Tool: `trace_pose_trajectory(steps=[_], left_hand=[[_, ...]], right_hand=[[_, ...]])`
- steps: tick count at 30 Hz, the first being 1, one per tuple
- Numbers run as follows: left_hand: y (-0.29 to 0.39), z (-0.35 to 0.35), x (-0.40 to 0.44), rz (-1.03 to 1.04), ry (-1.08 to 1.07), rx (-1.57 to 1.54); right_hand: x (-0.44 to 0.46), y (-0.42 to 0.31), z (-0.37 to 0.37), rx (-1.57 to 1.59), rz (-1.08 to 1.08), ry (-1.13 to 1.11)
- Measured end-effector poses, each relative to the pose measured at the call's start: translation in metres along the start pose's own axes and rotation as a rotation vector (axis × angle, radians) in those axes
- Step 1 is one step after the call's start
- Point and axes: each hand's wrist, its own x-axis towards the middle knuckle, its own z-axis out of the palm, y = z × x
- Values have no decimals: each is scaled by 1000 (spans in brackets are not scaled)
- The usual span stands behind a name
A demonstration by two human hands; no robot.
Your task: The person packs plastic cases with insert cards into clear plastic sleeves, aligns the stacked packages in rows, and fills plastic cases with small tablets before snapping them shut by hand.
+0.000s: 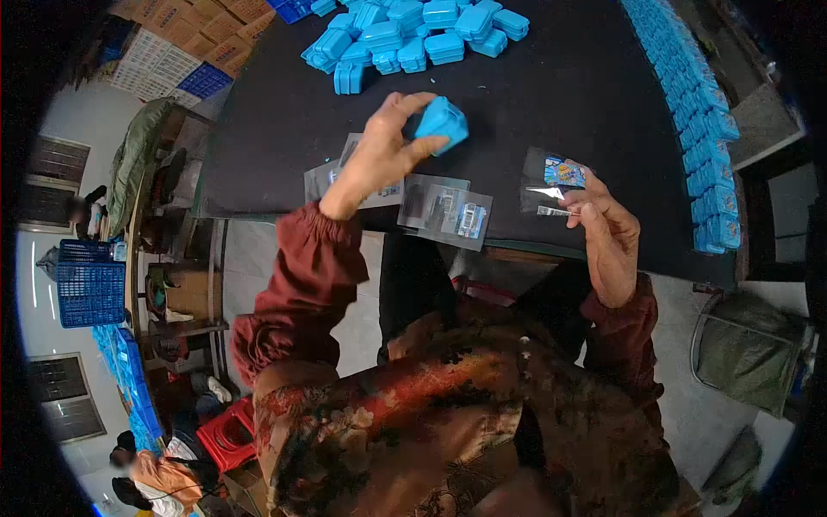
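Note:
Above the middle of the dark table, my left hand [385, 148] grips a small light-blue case [442, 126] between thumb and fingers. My right hand [606, 226], to the right, pinches a clear plastic sleeve with a colourful printed card [562, 171] inside. Near the table's front edge, clear sleeves with printed labels [446, 212] lie overlapping, just right of my left forearm. More sleeves [320, 179] lie partly hidden under my left hand and wrist.
A heap of light-blue cases [405, 34] sits at the table's far side. Rows of similar cases [702, 138] line the right edge of the black table [586, 95]. At lower left are a red stool [226, 437] and another person [164, 478].

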Motion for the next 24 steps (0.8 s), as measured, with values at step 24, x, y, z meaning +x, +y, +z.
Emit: trace_pose_trajectory(steps=[24], left_hand=[[56,56,-48,188,120,-434]], right_hand=[[-12,6,5,230,-62,-52]])
